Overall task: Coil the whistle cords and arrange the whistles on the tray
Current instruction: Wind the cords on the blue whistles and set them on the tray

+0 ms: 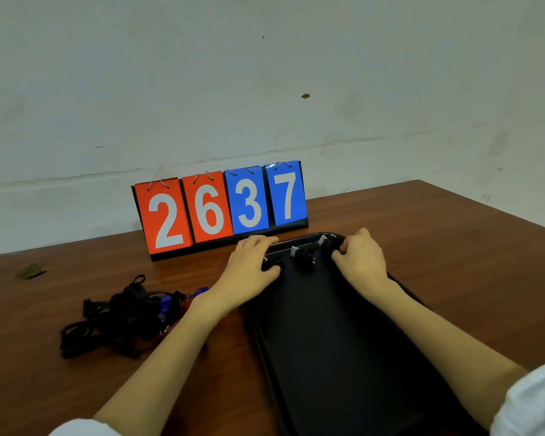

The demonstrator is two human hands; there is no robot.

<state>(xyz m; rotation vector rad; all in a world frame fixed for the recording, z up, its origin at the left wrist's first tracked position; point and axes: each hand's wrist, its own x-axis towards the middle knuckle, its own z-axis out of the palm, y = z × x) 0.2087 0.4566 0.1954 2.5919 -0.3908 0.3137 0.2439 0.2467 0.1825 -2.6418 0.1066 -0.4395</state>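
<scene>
A long black tray (337,335) lies on the brown table in front of me. At its far end a coiled black cord with a pale whistle (306,254) sits between my hands, and a second pale whistle (322,240) lies by the far rim. My left hand (252,265) rests on the tray's far left corner, its fingers curled over a dark cord coil. My right hand (361,256) is at the far right corner with fingers curled; what it holds is hidden. A tangled heap of black cords with blue and red whistles (129,313) lies left of the tray.
A flip scoreboard (221,206) reading 2 6 3 7 stands just behind the tray, close to my fingers. The wooden table (453,247) extends to the right and ends at a pale wall behind.
</scene>
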